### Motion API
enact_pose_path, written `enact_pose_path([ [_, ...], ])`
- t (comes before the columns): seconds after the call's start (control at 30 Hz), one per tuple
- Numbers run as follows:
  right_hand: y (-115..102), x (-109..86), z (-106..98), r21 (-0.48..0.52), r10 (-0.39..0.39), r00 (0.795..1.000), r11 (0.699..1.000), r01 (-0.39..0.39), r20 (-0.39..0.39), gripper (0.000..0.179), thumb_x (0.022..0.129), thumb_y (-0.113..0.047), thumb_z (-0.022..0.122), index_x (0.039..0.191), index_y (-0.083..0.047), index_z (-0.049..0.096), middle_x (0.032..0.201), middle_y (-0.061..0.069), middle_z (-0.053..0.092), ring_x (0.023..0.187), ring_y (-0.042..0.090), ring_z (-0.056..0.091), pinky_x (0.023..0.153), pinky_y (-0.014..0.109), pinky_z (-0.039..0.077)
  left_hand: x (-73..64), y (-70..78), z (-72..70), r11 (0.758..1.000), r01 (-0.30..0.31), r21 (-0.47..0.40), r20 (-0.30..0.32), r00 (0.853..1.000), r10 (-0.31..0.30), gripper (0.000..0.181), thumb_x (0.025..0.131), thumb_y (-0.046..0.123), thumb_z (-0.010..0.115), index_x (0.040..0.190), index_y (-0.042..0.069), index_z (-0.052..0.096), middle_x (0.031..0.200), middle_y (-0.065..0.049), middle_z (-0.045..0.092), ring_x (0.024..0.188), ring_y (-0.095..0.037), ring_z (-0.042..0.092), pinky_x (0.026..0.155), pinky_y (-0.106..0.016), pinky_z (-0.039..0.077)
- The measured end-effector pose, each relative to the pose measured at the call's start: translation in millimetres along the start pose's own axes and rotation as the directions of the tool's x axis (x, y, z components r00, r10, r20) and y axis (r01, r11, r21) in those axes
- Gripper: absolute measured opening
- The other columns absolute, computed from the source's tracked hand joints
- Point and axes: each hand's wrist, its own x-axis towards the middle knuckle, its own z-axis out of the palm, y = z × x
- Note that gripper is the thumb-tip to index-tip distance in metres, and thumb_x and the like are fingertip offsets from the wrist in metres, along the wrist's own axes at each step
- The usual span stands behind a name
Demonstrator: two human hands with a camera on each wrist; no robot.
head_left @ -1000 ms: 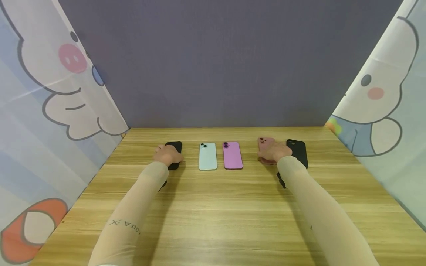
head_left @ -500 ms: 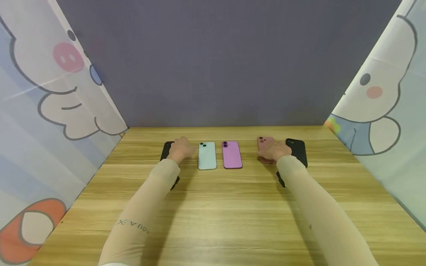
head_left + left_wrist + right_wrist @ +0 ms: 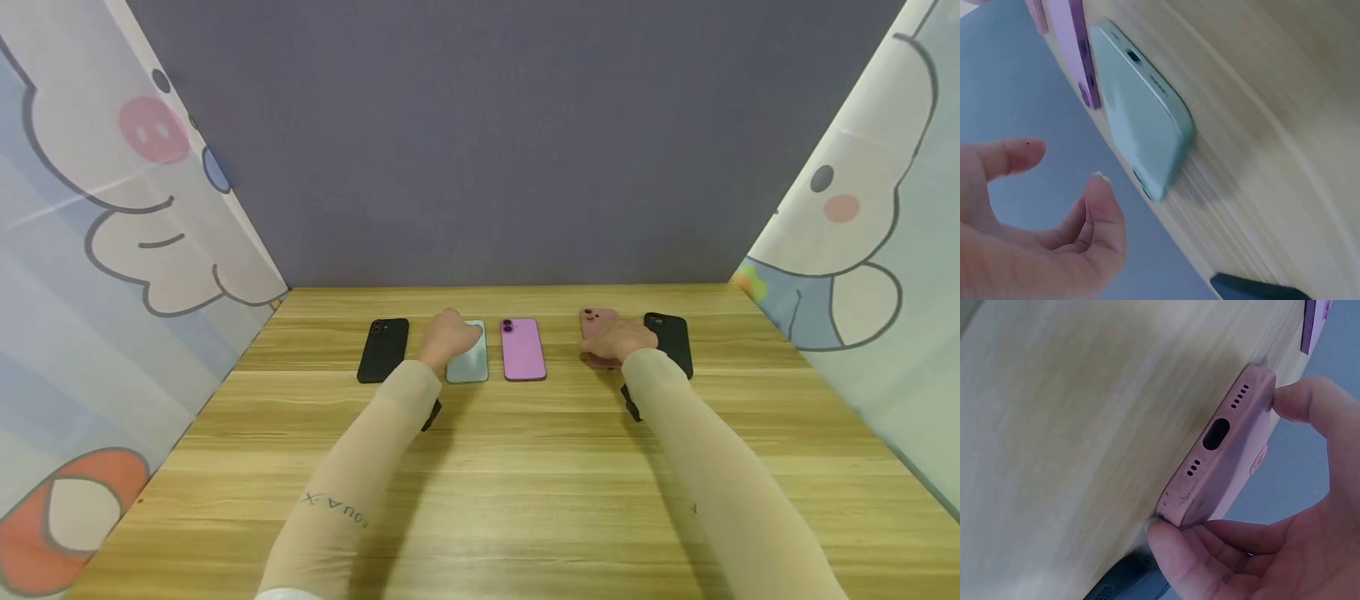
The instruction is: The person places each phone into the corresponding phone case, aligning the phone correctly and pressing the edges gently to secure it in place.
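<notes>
A pale mint phone [image 3: 468, 367] lies face down on the wooden table, partly covered by my left hand [image 3: 447, 335] in the head view. The left wrist view shows that hand's thumb and bent fingers apart from each other, with a gap between them and the mint phone [image 3: 1141, 106]. My right hand [image 3: 619, 340] grips a pink phone [image 3: 598, 319] by its long sides. In the right wrist view, thumb and fingertips touch opposite edges of the pink phone [image 3: 1238, 459], whose charging port faces the camera.
A purple phone [image 3: 523, 350] lies between the mint and pink ones. One black phone [image 3: 383, 351] sits at the row's left end, another black phone [image 3: 675, 343] at its right end. A grey panel [image 3: 510, 150] rises behind the wooden table [image 3: 510, 483]; printed curtains flank it.
My left hand has left the left black phone and moved right, now above the mint phone. The right hand stays on the pink phone.
</notes>
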Motion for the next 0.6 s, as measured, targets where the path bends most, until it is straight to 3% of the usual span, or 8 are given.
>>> enact_pose_path([
  [0.07,-0.1,-1.2,-1.0,0.003,0.003,1.000,1.000,-0.003,-0.002,0.062,0.088,-0.053,0.058,0.113,0.004,0.063,0.085,0.012,0.062,0.059,0.017,0.048,0.053,0.029,0.038,0.7,5.9,4.8,1.000,0.008,-0.019,0.010,1.000,-0.008,0.023,0.096,0.022,0.055,0.078,0.009,0.048,0.070,-0.003,0.040,0.057,-0.016,0.035,0.052,-0.030,0.032],
  [0.13,0.1,-1.9,-1.6,0.005,0.001,1.000,1.000,-0.001,-0.001,0.062,0.088,-0.052,0.059,0.115,0.003,0.063,0.089,0.013,0.062,0.062,0.019,0.050,0.054,0.030,0.040,1.4,11.5,9.4,0.999,0.012,-0.030,0.017,1.000,-0.012,0.031,0.096,0.020,0.056,0.070,0.013,0.040,0.064,0.000,0.033,0.052,-0.014,0.028,0.048,-0.028,0.027],
  [0.37,0.7,-3.5,-3.1,0.019,0.016,1.000,1.000,-0.016,-0.006,0.067,0.088,-0.056,0.060,0.119,0.004,0.062,0.100,0.019,0.063,0.074,0.024,0.054,0.058,0.032,0.044,0.1,28.8,25.0,0.996,-0.013,-0.092,0.011,1.000,0.014,0.034,0.095,0.023,0.064,0.073,0.013,0.041,0.070,-0.001,0.037,0.054,-0.013,0.030,0.049,-0.028,0.030],
  [0.6,-2.0,-5.8,-2.9,0.017,0.004,1.000,1.000,-0.004,0.003,0.072,0.088,-0.054,0.060,0.126,0.006,0.059,0.110,0.023,0.063,0.077,0.026,0.056,0.058,0.032,0.046,-0.9,37.2,47.3,1.000,-0.005,-0.031,0.009,1.000,0.005,0.040,0.093,0.013,0.061,0.062,0.016,0.036,0.055,0.003,0.033,0.044,-0.009,0.026,0.041,-0.024,0.026],
])
